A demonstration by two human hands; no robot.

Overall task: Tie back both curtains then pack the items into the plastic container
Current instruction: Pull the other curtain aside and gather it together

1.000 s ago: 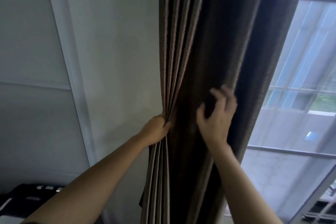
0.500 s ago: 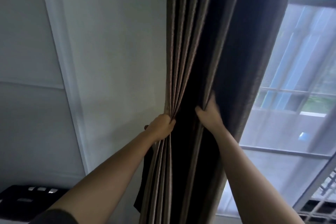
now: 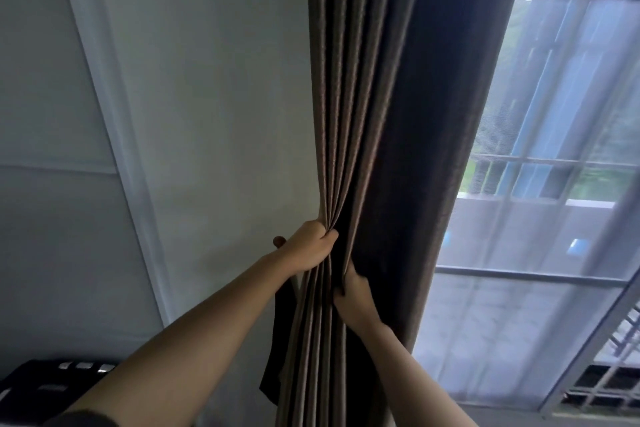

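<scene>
Left grip (image 3: 310,247) clenched round the gathered pleats of the brown curtain (image 3: 363,107), beside the white wall (image 3: 214,107). Right grip (image 3: 354,295) just below, pinching one fold.

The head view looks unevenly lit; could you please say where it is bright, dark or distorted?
Head view: daylight from the window backlights the curtain, its window-side folds nearly black; the wall is dim, even; wide-angle tilt slants straight lines; left hand and right hand look sharp.

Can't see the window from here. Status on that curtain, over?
Left hand grips bunched pleats of the curtain. Right hand pinches a fold just below. Gathered, not yet tied. Nothing blocking.
</scene>
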